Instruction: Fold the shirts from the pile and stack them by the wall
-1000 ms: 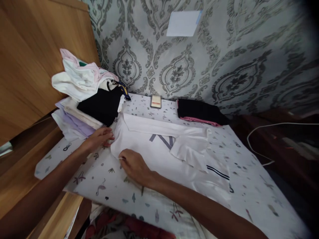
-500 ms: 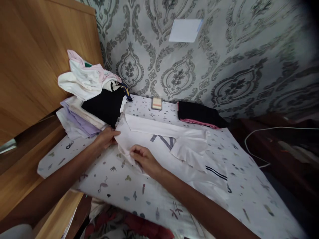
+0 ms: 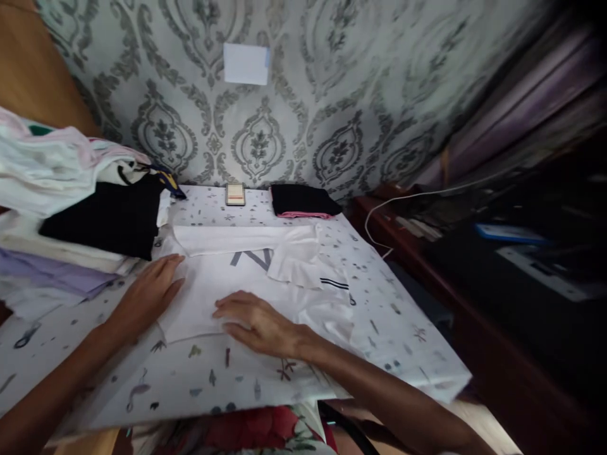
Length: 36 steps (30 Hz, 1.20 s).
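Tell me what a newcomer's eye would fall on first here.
Probably the white shirt, lying partly folded on the table, with the right hand over it and the left hand at its edge. Then the heaped pile of clothes on the left, and the bold grey-patterned wallpaper behind.

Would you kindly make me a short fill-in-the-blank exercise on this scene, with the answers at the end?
1. The right hand is over a shirt whose main colour is ____.
2. Of the person's two hands, the ____ one is nearer the pile of clothes.
3. Along its near edge, the folded black cloth shows a ____ strip.
4. As seen in the picture, the small square object lies to the ____ of the folded black cloth.

Missing words: white; left; pink; left.
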Tool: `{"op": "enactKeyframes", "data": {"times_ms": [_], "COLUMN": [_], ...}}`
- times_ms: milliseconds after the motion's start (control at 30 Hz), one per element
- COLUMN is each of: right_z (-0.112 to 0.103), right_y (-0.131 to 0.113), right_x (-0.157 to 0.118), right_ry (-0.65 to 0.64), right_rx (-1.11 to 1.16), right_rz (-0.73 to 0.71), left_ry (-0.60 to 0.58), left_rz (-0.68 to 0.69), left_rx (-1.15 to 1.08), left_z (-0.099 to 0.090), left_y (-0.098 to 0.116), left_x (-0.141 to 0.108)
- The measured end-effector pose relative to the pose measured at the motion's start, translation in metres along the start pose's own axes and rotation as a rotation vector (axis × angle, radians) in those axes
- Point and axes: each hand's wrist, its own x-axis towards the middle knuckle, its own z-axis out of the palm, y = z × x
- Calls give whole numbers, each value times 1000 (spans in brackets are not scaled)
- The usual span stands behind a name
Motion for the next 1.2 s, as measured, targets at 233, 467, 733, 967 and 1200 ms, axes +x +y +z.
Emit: {"op": "enactKeyframes", "data": {"times_ms": [233, 467, 733, 967, 1200], "right_z": [-37, -46, -45, -6, -10], "right_y": [61, 56, 28, -1, -28], "right_x": [-68, -123, -191, -208, -194], "right_ry": [316, 222, 437, 665, 674], "right_rx": [-581, -643, -449, -494, -153], "right_rz": [435, 531, 631, 958, 960], "left_ry": [-129, -338, -207, -278, -241], "left_rz": [62, 14, 161, 648, 844], "left_rx": [-80, 74, 51, -200, -142], "left_z": [32, 53, 40, 34, 52], "left_y": [11, 0, 22, 124, 171], "left_x": [38, 77, 45, 13, -3]}}
